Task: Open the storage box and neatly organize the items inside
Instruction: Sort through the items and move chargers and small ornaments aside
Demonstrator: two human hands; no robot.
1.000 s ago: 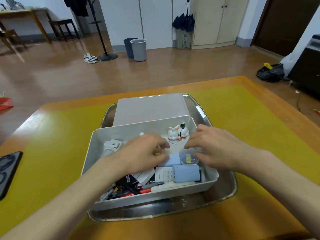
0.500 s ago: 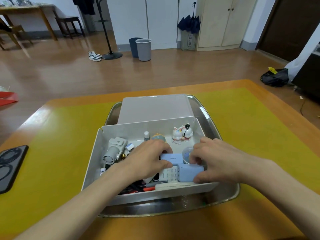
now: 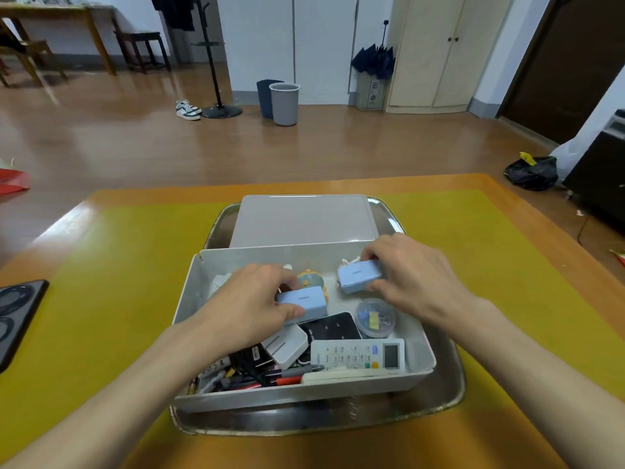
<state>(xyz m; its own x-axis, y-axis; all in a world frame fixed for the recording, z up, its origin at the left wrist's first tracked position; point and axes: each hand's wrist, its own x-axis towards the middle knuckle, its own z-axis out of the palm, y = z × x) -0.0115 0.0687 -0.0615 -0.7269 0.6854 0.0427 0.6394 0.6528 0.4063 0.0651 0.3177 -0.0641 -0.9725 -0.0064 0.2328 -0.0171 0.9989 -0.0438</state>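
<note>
Both hands are now lifting a pale blue charger block each out of the clutter, where half a second ago they were still pressing down among the items. The left hand (image 3: pixel 252 308) is pinching one blue charger (image 3: pixel 302 299) between thumb and fingers above the black device (image 3: pixel 333 324); the right hand (image 3: pixel 411 279) is holding the other blue charger (image 3: pixel 359 274) near the far wall of the open storage box (image 3: pixel 189 299), in front of the cat figurines. The box is sitting in a metal tray (image 3: pixel 449 394) on the yellow worktop (image 3: pixel 118 265), its lid (image 3: pixel 302 220) lying behind it. The white remote (image 3: pixel 358 355), clip jar (image 3: pixel 375 318) and pens (image 3: pixel 257 380) are lying unsorted, so the organizing is likely only beginning, perhaps by pairing the chargers.
</note>
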